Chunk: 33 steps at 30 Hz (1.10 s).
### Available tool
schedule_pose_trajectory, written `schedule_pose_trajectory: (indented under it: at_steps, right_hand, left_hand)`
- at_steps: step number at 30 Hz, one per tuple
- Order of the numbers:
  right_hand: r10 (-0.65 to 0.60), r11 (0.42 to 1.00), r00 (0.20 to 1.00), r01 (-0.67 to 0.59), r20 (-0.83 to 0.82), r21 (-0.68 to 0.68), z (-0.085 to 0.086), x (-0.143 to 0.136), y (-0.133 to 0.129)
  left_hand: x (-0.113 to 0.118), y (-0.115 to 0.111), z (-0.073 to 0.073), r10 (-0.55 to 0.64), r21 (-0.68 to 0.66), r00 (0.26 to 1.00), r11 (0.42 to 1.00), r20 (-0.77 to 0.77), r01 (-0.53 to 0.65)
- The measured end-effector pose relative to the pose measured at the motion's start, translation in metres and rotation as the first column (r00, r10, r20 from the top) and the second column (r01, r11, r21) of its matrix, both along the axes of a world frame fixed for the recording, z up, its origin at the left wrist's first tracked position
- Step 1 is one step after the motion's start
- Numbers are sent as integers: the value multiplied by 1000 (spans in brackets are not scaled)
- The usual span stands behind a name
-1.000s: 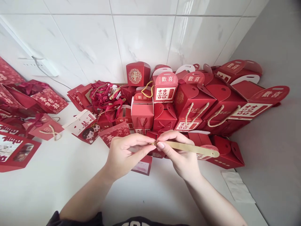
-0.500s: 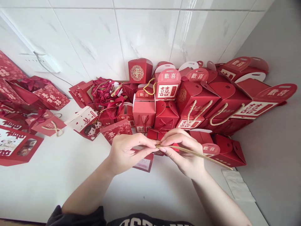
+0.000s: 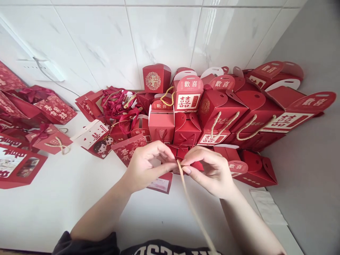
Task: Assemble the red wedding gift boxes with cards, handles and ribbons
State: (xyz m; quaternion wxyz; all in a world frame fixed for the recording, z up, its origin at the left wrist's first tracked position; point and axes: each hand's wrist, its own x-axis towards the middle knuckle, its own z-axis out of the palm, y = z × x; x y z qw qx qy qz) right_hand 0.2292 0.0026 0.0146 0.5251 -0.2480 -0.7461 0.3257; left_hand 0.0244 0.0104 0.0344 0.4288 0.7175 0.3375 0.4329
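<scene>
Between my two hands a thin tan strip (image 3: 190,200) runs from the fingertips down toward my shirt, its lower part blurred. My right hand (image 3: 211,170) pinches its upper end between thumb and forefinger. My left hand (image 3: 148,166) is on the other side, thumb and forefinger closed at the strip's tip. Both hands are raised in front of small red boxes, one of them the pink-red box (image 3: 161,124) with a cord. A red card with a pale panel (image 3: 160,185) lies below my left hand.
Stacked red gift boxes (image 3: 223,109) line the tiled wall, with a heap of dark red ribbons (image 3: 119,102) beside them. Red bags (image 3: 54,108) stand at the left. A white folded paper (image 3: 268,207) lies at the right, near a grey side panel.
The tan strip has swung from pointing right, across my right hand, to pointing down toward my body. My left fingers have lifted slightly and opened a wider gap behind the fingertips.
</scene>
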Motion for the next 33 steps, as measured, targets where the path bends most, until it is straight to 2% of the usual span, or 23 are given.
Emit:
schedule_pose_trajectory:
  at_steps: [3, 6, 10, 13, 16, 19, 21, 22, 24, 26, 29, 33]
  right_hand:
    - [-198, 958, 977, 176, 80, 225, -3, -4, -2]
    - [-305, 886, 938, 215, 165, 411, -8, -7, -2]
    - [-386, 823, 910, 266, 151, 502, -14, -10, -1]
    - [-454, 793, 878, 322, 150, 517, -16, -14, -1]
    - [-434, 832, 890, 337, 140, 441, -15, -18, -2]
    - [-349, 923, 929, 317, 126, 219, -13, -21, -4]
    - [-306, 950, 946, 296, 109, 102, -11, -20, -4]
    - [-302, 952, 948, 294, 101, 85, -10, -18, -3]
    - [-316, 943, 944, 300, 100, 146, -10, -12, -1]
    - [-330, 909, 934, 275, 139, 313, -10, -4, 2]
    - [-316, 850, 905, 136, 285, 509, -10, 4, 6]
    - [-254, 866, 904, 56, 343, 496, -15, 2, 7]
  left_hand:
    - [4, -5, 1, 64, -156, 997, 985, -45, -71]
    - [3, -7, 3, 57, -162, 997, 985, -54, -65]
    - [3, -7, 3, 36, -182, 999, 983, -15, -38]
    - [7, -9, 1, 127, -137, 992, 982, -9, -127]
    - [13, -13, -1, 182, -108, 983, 978, 7, -180]
    - [16, -15, -3, 216, -82, 976, 973, 17, -214]
    - [15, -15, -3, 218, -101, 976, 971, 7, -216]
    - [14, -14, -2, 205, -134, 979, 970, -1, -203]
    - [11, -12, -1, 158, -229, 987, 962, 7, -152]
    - [7, -9, 0, 113, -311, 993, 946, 41, -94]
    - [3, -5, 0, 92, -341, 994, 938, 65, -65]
    - [2, -8, 2, 67, -256, 998, 965, 9, -62]
